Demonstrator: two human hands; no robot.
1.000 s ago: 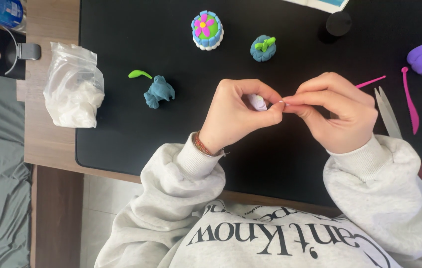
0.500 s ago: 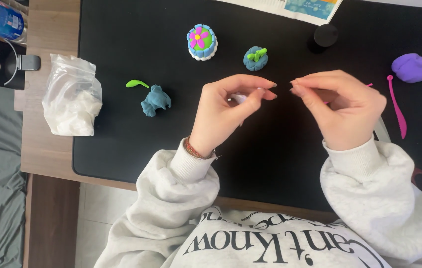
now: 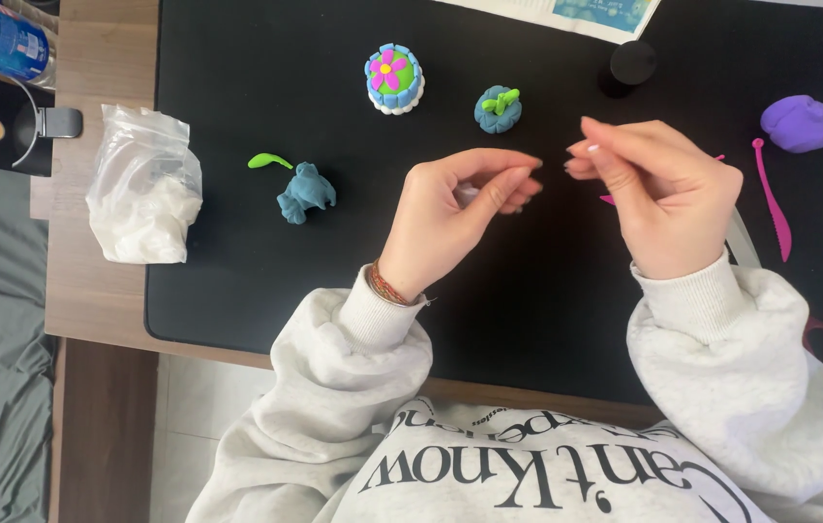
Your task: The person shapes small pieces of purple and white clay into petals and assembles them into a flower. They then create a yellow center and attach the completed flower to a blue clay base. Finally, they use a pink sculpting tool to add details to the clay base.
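Black mat (image 3: 237, 291) on wooden counter (image 3: 92, 291). Clear plastic bag (image 3: 145, 184), holding white clay, at mat's left edge. Black cup (image 3: 0, 121) beyond, contents unclear. Left hand (image 3: 455, 208) pinches small white clay piece (image 3: 468, 192); right hand (image 3: 658, 194) fingertips pressed together, just beside it, apart.

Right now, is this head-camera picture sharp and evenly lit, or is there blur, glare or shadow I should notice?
In the head view, the light is soft and even; the black mat shows no glare. The left hand and right hand look sharp and cast only faint shadows. The clear plastic bag of white clay is bright but still readable. The bottle at the corner is cut off by the frame edge.
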